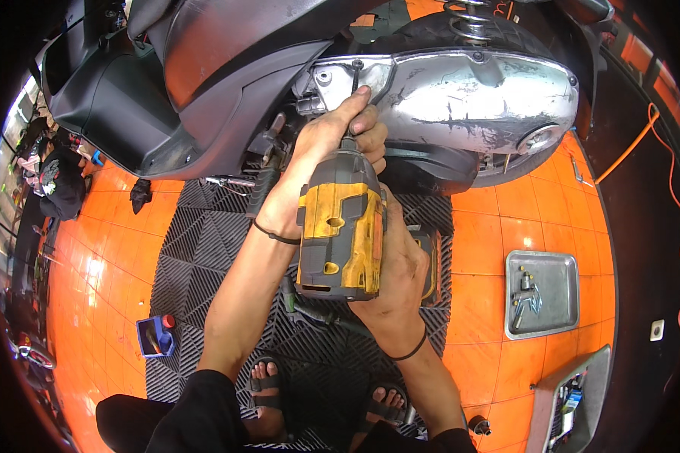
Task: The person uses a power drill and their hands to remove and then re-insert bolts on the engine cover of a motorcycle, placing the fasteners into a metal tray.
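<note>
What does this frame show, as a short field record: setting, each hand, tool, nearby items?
setting: scooter over a black grid mat on orange tiled floor
left hand: fingers steady the tool's nose at the silver engine cover
right hand: grips the handle of the yellow-grey impact driver
nearby: metal tray with parts to the right; small blue box to the left

repair workshop, scooter [227, 68], metal parts tray [563, 264]
</note>
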A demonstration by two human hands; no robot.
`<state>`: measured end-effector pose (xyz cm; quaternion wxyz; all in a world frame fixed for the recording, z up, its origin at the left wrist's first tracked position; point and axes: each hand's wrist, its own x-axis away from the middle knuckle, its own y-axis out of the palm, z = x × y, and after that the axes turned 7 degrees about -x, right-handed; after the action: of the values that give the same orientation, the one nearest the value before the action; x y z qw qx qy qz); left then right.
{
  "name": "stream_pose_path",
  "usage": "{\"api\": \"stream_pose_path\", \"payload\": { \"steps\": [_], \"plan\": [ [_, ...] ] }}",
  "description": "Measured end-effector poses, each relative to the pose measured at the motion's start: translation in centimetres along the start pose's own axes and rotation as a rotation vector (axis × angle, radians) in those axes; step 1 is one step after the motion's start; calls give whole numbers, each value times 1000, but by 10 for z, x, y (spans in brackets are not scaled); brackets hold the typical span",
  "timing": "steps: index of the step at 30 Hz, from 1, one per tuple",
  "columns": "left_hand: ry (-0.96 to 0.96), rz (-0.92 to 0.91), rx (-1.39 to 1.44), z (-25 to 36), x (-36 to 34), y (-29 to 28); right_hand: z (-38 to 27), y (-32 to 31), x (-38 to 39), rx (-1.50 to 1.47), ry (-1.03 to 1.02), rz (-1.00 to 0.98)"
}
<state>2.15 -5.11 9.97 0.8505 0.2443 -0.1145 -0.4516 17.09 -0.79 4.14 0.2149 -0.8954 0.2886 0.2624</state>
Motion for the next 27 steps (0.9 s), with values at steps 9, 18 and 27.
{"api": "stream_pose_path", "payload": {
  "steps": [9, 18, 27],
  "plan": [
    [-3, -55, 3, 4, -7, -15, 2, 6, -2, 97, -38, 14],
    [8, -8, -27, 7, -10, -15, 3, 8, -4, 74, 0, 1],
    [30, -9, -58, 7, -14, -17, 8, 7, -6, 116, -43, -14]
  ]
}}
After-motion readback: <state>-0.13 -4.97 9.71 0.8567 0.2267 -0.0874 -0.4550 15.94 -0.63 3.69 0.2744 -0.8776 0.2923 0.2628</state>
